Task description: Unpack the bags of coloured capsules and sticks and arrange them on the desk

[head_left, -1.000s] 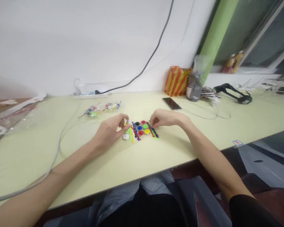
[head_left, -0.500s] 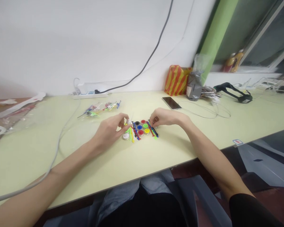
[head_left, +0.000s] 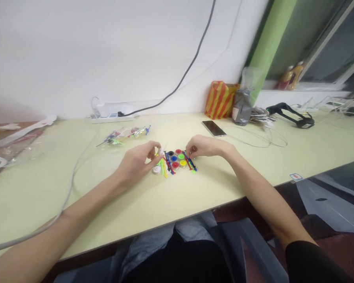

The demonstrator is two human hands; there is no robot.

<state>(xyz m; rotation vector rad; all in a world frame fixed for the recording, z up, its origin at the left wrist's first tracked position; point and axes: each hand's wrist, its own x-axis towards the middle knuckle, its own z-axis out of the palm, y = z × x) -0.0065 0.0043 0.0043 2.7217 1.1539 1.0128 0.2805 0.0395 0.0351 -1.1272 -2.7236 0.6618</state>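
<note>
My left hand [head_left: 140, 157] is closed in a pinch on a small white plastic piece [head_left: 161, 151], from which a thin pale point sticks up. My right hand [head_left: 202, 145] has its fingertips pressed together at the upper ends of several coloured plastic arrows [head_left: 191, 162]; what they grip is hidden. Between my hands lie round coloured pieces on clear bases, among them a red disc [head_left: 175, 165], a blue disc [head_left: 174, 158] and a yellow disc [head_left: 183, 163]. More slim arrows [head_left: 169, 166] lie left of these discs, beside a white disc [head_left: 157, 169].
Clear bags with coloured plastic parts [head_left: 126, 134] lie at the back left. Behind my right hand is a phone [head_left: 214, 128], near a striped bag [head_left: 221, 100] and a grey pouch [head_left: 242, 108]. A grey cable [head_left: 67, 196] crosses the table at left, over my forearm.
The white piece in my left hand has tilted slightly, its thin point leaning more to the right. The arrows under my right hand have shifted a little; both hands stay nearly in place.
</note>
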